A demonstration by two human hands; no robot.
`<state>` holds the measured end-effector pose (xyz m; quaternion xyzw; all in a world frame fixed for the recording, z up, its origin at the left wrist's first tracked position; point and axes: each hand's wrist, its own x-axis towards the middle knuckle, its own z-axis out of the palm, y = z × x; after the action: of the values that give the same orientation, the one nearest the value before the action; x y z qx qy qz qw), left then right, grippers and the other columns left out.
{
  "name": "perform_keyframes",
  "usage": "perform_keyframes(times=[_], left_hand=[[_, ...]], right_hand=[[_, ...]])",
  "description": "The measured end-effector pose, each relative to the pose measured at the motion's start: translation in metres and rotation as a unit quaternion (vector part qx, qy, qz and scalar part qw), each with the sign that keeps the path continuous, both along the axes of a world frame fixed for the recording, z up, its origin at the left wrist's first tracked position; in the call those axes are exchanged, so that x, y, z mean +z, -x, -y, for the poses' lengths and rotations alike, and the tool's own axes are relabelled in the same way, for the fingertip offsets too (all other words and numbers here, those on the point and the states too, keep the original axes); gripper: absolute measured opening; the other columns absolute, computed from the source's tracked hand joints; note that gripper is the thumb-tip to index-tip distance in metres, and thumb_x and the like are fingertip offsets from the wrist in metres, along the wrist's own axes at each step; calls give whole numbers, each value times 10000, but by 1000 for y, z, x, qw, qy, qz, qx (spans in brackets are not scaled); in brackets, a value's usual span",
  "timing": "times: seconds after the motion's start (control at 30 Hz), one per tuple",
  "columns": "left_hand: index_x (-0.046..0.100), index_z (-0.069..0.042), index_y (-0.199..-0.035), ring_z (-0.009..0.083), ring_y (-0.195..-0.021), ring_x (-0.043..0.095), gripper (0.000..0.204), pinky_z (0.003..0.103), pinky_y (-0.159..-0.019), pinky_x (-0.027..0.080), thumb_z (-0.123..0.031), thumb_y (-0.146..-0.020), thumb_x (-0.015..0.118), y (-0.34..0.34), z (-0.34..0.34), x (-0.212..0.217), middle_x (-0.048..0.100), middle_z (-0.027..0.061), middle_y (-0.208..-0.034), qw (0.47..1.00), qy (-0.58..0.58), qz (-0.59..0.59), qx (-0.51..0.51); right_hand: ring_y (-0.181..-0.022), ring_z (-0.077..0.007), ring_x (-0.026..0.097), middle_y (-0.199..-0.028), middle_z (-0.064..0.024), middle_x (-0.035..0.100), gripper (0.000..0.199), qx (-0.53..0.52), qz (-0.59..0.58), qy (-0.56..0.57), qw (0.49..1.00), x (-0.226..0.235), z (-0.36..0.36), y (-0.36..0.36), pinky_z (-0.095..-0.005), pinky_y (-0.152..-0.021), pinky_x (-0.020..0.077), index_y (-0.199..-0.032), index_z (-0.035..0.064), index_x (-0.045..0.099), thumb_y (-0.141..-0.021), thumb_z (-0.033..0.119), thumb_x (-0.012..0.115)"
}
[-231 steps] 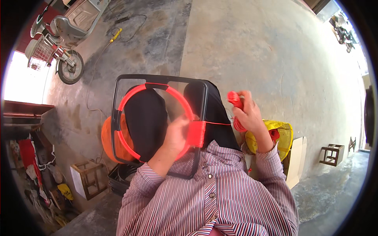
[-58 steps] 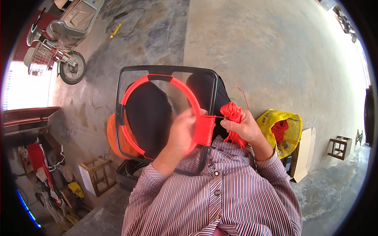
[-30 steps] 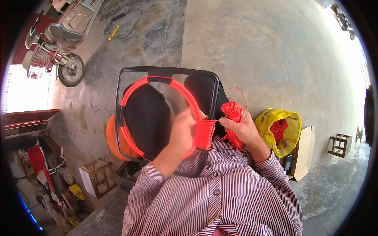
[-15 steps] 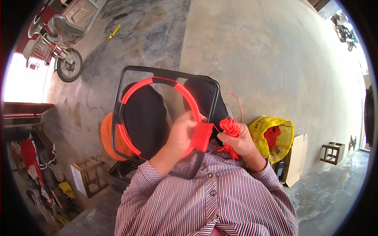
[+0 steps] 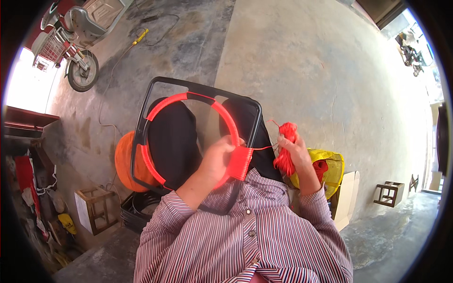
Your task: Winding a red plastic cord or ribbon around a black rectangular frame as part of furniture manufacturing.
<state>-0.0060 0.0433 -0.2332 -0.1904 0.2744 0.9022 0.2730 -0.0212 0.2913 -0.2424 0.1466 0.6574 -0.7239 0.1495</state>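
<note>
Across my lap lies a black frame with rounded corners and a ring inside it. Red cord is wound round much of the ring, leaving bare black stretches between the wound parts. My left hand is closed round the ring's right side, beside a wide flat band of red wrapping. Out to the right, my right hand grips a bundle of red cord. One strand runs taut from the band to this bundle. My left fingertips are partly hidden behind the ring.
A yellow bag with more red cord stands by my right forearm, next to a cardboard piece. At left are an orange round seat, stacked black frames and a wooden stool. A motorbike stands far left.
My right hand has moved right and a little up with the cord bundle, and the strand to the ring has grown longer. My left hand keeps its hold on the ring.
</note>
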Motion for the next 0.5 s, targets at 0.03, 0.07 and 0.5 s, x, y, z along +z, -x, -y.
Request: perform_keyframes(times=[0.03, 0.07, 0.5], left_hand=[[566, 20, -1059, 279, -896, 647, 271, 436, -839, 535, -112, -836, 486, 0, 0, -2, 620, 140, -1015, 1000, 15, 17, 15], [566, 20, -1059, 279, -896, 647, 271, 436, -839, 535, -112, -836, 486, 0, 0, -5, 620, 140, -1015, 1000, 16, 17, 14], [480, -37, -1195, 210, -1043, 551, 425, 358, -915, 444, -39, -773, 429, -5, -2, -1, 546, 99, -1158, 954, 201, -138, 175]], right_hand=[[-690, -93, 548, -809, -24, 589, 417, -45, -34, -4, 998, 0, -1, 7, -258, -634, 454, -1197, -9, 499, -843, 125, 675], [-743, -97, 546, -849, -34, 570, 492, -18, -20, 13, 1000, 6, -6, 10, -271, -647, 467, -1267, -6, 402, -841, 103, 624], [-994, -280, 599, -1050, -41, 647, 416, 89, -510, -454, 725, 56, 79, 42, -397, -805, 493, -1040, 137, 630, -653, 184, 774]])
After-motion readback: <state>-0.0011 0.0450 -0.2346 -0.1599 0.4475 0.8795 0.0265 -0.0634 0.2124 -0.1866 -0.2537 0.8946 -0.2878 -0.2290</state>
